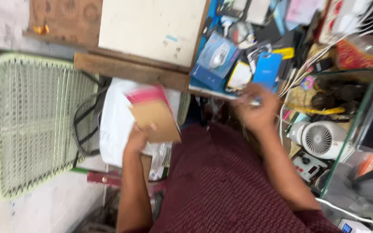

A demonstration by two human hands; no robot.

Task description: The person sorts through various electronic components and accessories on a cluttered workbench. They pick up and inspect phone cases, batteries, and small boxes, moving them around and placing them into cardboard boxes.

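Still early: left hand (135, 140) grasps flat brown card packet w/ pink top (154, 114), held over white plastic bag (115, 125). Right hand (257, 110) blurred at cluttered bench (221, 90) edge; grip state can't tell. Packet looks unopened.

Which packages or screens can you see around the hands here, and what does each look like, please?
Flat card package: in the left hand, brown with a pink top band.
Blue box: on the cluttered counter, pictures a pale computer mouse.
Blue flat pack: just above the right hand, rectangular.
Small screen: bottom right corner, bluish.
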